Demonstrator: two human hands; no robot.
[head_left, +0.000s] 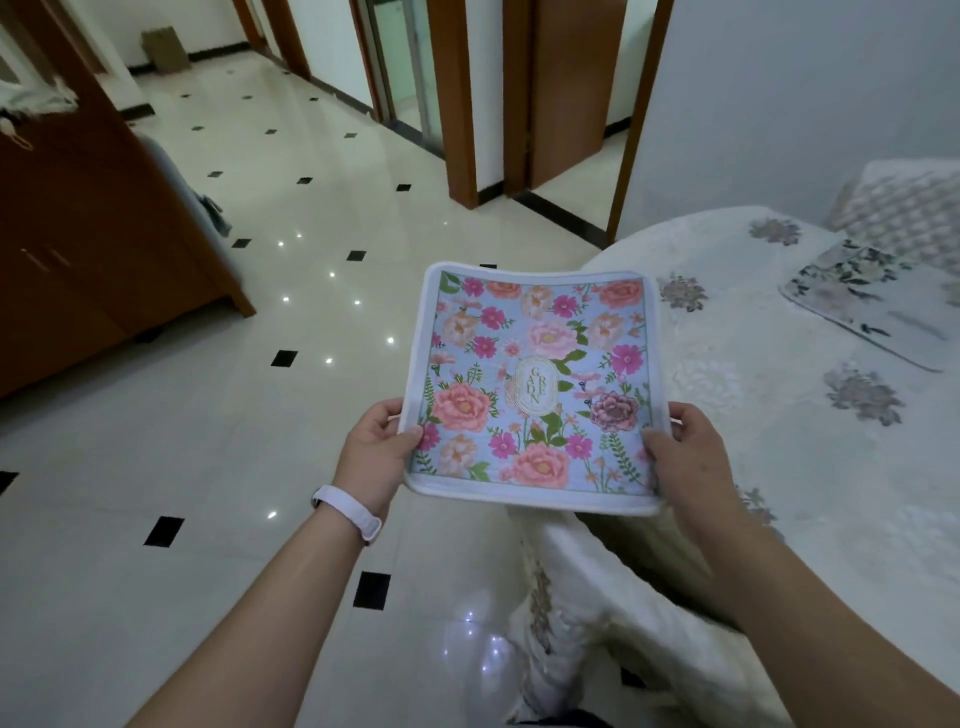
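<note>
A square floral cloth (537, 384) with pink and peach flowers on pale blue and a white border is held flat in the air in front of me. My left hand (376, 449) pinches its near left edge, thumb on top. My right hand (685, 452) pinches its near right edge the same way. A white band sits on my left wrist. The cloth hangs over the edge of a sofa and the floor.
A sofa under a white flowered cover (779, 415) fills the right side, with another floral cloth (867, 306) lying on it. A brown wooden cabinet (93, 249) stands at the left. Glossy tiled floor (208, 441) runs to wooden door frames (462, 104) at the back.
</note>
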